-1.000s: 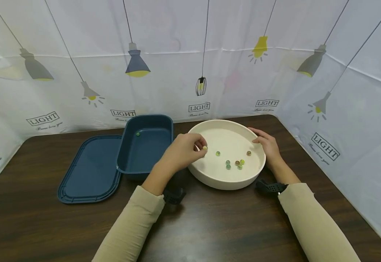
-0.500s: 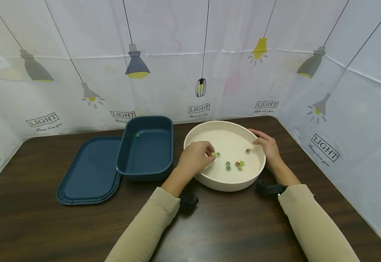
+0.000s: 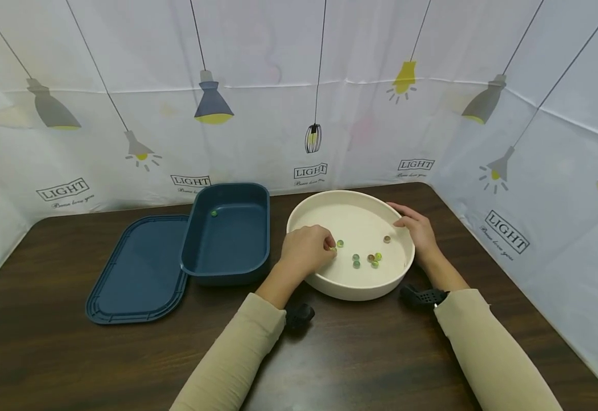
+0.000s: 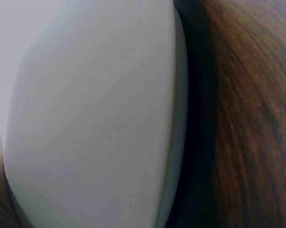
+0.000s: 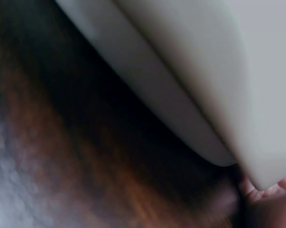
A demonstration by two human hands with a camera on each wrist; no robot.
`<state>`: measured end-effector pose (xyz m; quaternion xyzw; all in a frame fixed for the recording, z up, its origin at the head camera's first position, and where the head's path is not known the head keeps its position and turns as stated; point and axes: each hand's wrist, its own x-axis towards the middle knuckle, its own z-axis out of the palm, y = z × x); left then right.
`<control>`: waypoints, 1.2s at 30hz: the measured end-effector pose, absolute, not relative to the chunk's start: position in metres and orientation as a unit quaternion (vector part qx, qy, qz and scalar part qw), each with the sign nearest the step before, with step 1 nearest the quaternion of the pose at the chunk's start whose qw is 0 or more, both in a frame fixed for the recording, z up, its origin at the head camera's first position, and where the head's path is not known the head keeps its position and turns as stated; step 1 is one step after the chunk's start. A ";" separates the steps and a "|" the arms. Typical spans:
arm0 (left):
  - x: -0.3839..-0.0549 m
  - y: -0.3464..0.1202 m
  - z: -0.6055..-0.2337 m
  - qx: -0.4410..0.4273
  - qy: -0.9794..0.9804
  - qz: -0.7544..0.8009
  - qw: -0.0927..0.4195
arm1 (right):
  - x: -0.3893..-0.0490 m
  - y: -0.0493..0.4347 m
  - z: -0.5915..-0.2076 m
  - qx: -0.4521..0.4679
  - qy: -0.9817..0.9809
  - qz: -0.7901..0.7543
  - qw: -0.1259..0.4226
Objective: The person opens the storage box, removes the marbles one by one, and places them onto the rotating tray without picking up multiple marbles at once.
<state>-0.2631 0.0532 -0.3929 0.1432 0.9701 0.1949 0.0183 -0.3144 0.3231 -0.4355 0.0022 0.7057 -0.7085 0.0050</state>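
A round cream bowl sits on the table with several glass marbles spread over its floor. Inside its left part, my left hand pinches a small yellow-green marble between thumb and fingertips, partly hidden by the fingers. A green marble lies just right of those fingertips. My right hand grips the bowl's right rim, thumb over the edge and fingers outside. A brownish marble lies near that thumb. The left wrist view has the bowl's wall filling it; fingers touch the bowl in the right wrist view.
Left of the bowl stands a deep blue rectangular container with one green marble inside. A flat blue lid lies beside it. Behind the dark wooden table hangs a lamp-printed curtain.
My left hand has moved right and down from above the bowl's left rim into the bowl, with a yellowish marble at its fingertips. My right hand keeps its place on the rim.
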 end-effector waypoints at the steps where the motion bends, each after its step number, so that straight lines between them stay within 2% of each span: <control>1: -0.263 0.053 -0.393 0.143 0.971 0.192 0.020 | -0.315 0.322 -0.436 0.003 0.707 -0.707 0.004; 7: -0.262 0.047 -0.384 0.139 0.962 0.232 0.021 | -0.315 0.321 -0.435 0.010 0.711 -0.703 0.002; 12: -0.261 0.008 -0.341 0.124 0.948 0.292 -0.036 | -0.315 0.323 -0.439 0.013 0.710 -0.704 0.000; 14: -0.264 -0.017 -0.319 0.099 0.953 0.283 -0.042 | -0.314 0.323 -0.441 0.013 0.708 -0.706 0.001; 18: -0.283 -0.069 -0.294 0.051 0.969 0.240 0.021 | -0.315 0.323 -0.442 0.007 0.701 -0.713 0.003; 23: -0.317 -0.111 -0.299 0.050 0.980 0.173 0.083 | -0.316 0.325 -0.439 0.002 0.697 -0.717 -0.002; 29: -0.343 -0.119 -0.313 0.050 0.988 0.095 0.109 | -0.315 0.330 -0.440 0.008 0.696 -0.718 -0.007; 36: -0.349 -0.122 -0.339 0.015 0.989 0.043 0.142 | -0.317 0.322 -0.439 -0.001 0.701 -0.713 -0.006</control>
